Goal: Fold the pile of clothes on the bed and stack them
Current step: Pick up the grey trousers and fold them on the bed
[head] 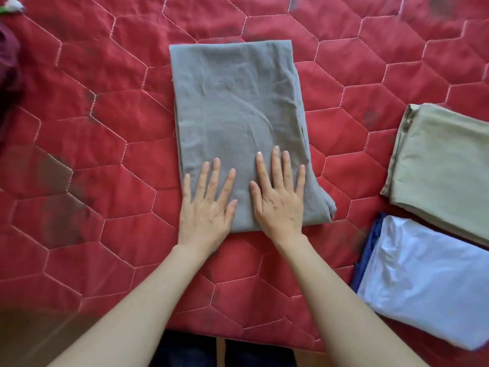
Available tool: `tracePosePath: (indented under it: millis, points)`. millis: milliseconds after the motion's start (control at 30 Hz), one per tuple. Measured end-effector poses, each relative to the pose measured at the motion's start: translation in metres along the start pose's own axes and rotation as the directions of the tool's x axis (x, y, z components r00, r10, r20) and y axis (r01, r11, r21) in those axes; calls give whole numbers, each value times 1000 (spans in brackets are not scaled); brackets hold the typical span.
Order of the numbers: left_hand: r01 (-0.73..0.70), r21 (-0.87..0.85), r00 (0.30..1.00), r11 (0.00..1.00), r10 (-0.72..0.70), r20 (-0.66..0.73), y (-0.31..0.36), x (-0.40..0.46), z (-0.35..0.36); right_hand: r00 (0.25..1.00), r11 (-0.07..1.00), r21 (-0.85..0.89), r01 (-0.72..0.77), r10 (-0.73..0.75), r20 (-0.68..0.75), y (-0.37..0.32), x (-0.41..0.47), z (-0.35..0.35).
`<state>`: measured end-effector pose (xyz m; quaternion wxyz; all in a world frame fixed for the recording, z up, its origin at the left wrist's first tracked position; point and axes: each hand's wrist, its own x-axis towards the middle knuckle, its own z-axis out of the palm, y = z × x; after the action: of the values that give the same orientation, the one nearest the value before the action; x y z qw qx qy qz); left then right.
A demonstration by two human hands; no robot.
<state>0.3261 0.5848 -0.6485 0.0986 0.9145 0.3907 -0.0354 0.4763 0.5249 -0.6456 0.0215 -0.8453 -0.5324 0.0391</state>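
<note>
A grey garment (235, 109) lies folded into a long rectangle in the middle of the red quilted bed (105, 154). My left hand (207, 205) rests flat on its near left corner, fingers straight and spread. My right hand (279, 193) presses flat on its near right part, fingers straight. Off to the right lie a folded khaki garment (444, 165) and, nearer to me, a folded white garment (426, 282) on top of a dark blue one (369, 250).
A dark maroon piece of clothing (9, 70) shows at the far left edge. A small white and green object (12, 6) sits in the top left corner. The near edge of the bed runs below my forearms.
</note>
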Motion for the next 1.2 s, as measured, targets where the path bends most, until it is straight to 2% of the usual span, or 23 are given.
tracePosePath:
  millis: [200, 267, 333, 400, 500, 567, 700, 833, 933, 1067, 1133, 1200]
  points:
    - [-62, 17, 998, 998, 62, 30, -14, 52, -11, 997, 996, 29, -78, 79, -19, 7, 2, -2]
    - [-62, 40, 998, 997, 61, 29, -24, 93, -23, 977, 978, 24, -210, 210, -40, 22, 5, -4]
    - [-55, 73, 998, 996, 53, 27, -33, 144, -38, 925, 927, 47, -372, 374, -61, 38, 12, -6]
    - [-89, 104, 995, 991, 85, 43, -41, 191, -54, 898, 899, 82, -431, 436, -54, 45, 17, -9]
    - [-242, 117, 969, 963, 232, 89, -49, 241, -67, 929, 927, 112, -359, 366, -57, 40, 20, -10]
    - [-329, 100, 942, 939, 319, 102, -55, 257, -71, 924, 924, 123, -362, 373, -85, 33, 23, -11]
    - [-401, 98, 915, 911, 395, 77, -66, 263, -71, 916, 917, 131, -375, 389, -96, 28, 33, -7]
    - [-420, 99, 908, 902, 419, 31, -86, 252, -64, 957, 963, 134, -233, 252, -141, 38, 38, -4]
    - [-332, 81, 942, 940, 334, -24, -102, 224, -57, 984, 989, 111, -95, 110, -137, 47, 46, -4]
    - [-10, 25, 999, 1000, 11, -34, -113, 156, -50, 988, 989, 62, 136, -130, -88, 57, 69, -8]
    - [183, -17, 983, 983, -183, -7, -110, 115, -48, 965, 966, 37, 256, -253, -70, 59, 83, -10]
    - [356, -49, 935, 933, -355, 19, -97, 73, -45, 934, 935, 22, 354, -352, -59, 57, 94, -11]
